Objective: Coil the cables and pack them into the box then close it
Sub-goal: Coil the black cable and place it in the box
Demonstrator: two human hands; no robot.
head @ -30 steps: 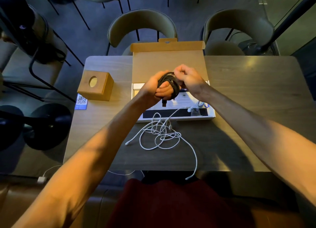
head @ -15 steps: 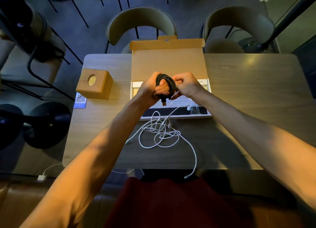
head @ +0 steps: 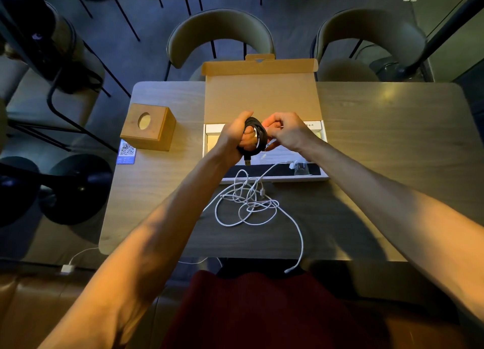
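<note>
A black cable [head: 258,133] is wound into a tight coil, and my left hand [head: 235,136] grips it above the open box [head: 264,174]. One plug end hangs down below the fist. My right hand [head: 284,132] pinches something thin and pale at the coil's right side; what it is I cannot tell. The box's brown lid [head: 262,94] stands folded back toward the far chairs. A white cable [head: 248,204] lies in a loose tangle on the table in front of the box, one end trailing over the near edge.
A wooden cube with a round hole [head: 148,128] sits at the table's left, with a QR-code card [head: 127,151] beside it. Two chairs [head: 220,37] stand behind the table [head: 392,128]. A white charger [head: 67,268] lies on the floor at left.
Both hands dropped slightly and my right hand shifted from the coil's top to its right side, now pinching there. The white cable has not moved.
</note>
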